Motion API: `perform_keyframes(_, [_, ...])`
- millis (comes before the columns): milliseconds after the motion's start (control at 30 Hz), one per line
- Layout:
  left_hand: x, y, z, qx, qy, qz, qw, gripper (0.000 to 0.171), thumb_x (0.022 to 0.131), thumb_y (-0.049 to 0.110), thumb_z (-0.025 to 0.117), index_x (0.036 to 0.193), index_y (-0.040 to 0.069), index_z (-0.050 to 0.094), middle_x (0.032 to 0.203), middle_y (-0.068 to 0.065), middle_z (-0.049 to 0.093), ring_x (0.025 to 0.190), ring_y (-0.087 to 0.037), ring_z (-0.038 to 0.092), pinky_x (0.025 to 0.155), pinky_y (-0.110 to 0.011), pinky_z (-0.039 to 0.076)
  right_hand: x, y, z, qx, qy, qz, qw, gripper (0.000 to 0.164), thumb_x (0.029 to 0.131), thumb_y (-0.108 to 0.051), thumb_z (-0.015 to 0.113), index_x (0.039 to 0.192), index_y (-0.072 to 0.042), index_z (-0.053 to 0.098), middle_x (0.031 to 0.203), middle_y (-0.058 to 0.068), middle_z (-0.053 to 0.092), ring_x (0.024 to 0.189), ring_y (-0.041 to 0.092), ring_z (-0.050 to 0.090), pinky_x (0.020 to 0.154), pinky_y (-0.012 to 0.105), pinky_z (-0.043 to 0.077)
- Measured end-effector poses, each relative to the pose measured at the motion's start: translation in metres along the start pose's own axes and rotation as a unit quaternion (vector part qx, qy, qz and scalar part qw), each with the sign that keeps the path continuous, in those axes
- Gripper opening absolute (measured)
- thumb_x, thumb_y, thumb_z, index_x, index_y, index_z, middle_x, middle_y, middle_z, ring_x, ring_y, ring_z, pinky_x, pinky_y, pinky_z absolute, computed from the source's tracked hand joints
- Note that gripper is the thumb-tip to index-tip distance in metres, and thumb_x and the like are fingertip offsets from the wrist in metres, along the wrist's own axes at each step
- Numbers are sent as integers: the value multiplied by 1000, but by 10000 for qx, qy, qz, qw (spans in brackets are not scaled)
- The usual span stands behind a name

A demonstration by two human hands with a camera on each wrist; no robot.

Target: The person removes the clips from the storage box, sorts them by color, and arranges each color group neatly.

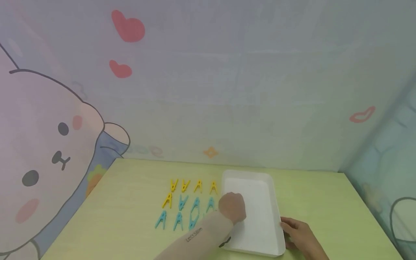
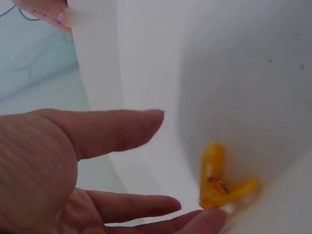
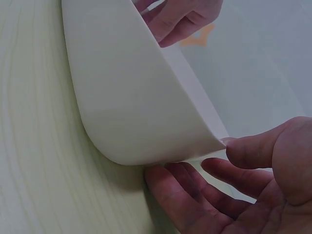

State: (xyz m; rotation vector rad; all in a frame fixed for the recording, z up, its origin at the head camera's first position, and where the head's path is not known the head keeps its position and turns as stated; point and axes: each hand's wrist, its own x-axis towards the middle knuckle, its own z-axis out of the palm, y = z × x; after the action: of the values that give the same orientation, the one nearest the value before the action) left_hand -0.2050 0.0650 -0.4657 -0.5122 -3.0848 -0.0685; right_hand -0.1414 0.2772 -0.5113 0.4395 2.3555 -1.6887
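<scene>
A white tray [image 1: 253, 216] lies on the table, and my left hand [image 1: 233, 207] reaches over its left side. Inside, a yellow clothespin [image 2: 212, 180] sits at the fingertips of that hand, touching or nearly touching one of them. The left thumb [image 2: 122, 129] is held well apart from the fingers, with nothing pinched between. My right hand [image 1: 300, 234] holds the tray's right side near the front corner. In the right wrist view, the right thumb [image 3: 251, 152] presses on the rim while the fingers curl against the outer wall below it.
Left of the tray, yellow clothespins [image 1: 167, 200] and blue clothespins [image 1: 161, 219] stand in rows on the pale green table [image 1: 107, 220]. My left forearm covers part of the nearer rows. Behind the table hangs a printed cloth [image 1: 208, 90].
</scene>
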Motion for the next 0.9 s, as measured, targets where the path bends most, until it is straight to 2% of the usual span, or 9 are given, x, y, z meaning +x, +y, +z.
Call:
perform_keyframes(200, [4, -1, 5, -111, 66, -262, 9996, 17, 83, 19, 74, 76, 6, 65, 66, -5, 53, 60, -17, 49, 56, -28, 49, 2, 1, 1, -95, 1, -2, 10000, 49, 101, -21, 56, 134, 14, 49, 129, 31, 56, 104, 31, 62, 73, 41, 57])
perform_keyframes(433, [16, 3, 21, -22, -7, -224, 9997, 15, 80, 21, 74, 79, 8, 66, 70, -5, 56, 65, -16, 51, 61, -27, 48, 3, 2, -2, -86, 44, -100, 9999, 48, 101, -20, 56, 134, 14, 49, 126, 28, 59, 100, 27, 63, 71, 40, 57])
perform_keyframes(667, [12, 4, 12, -196, -16, -278, 9994, 15, 77, 18, 75, 76, 7, 65, 69, -5, 55, 65, -17, 51, 59, -28, 49, 4, 2, -1, -112, -17, -72, 9999, 48, 101, -20, 57, 133, 15, 50, 122, 27, 61, 100, 29, 65, 71, 41, 57])
perform_keyframes(900, [4, 1, 3, -974, -134, -353, 9945, 15, 73, 14, 74, 76, 5, 62, 72, -5, 52, 61, -18, 48, 54, -29, 46, 2, 2, 1, -83, 7, -100, 9999, 47, 101, -18, 56, 133, 15, 49, 122, 28, 61, 98, 29, 65, 71, 41, 57])
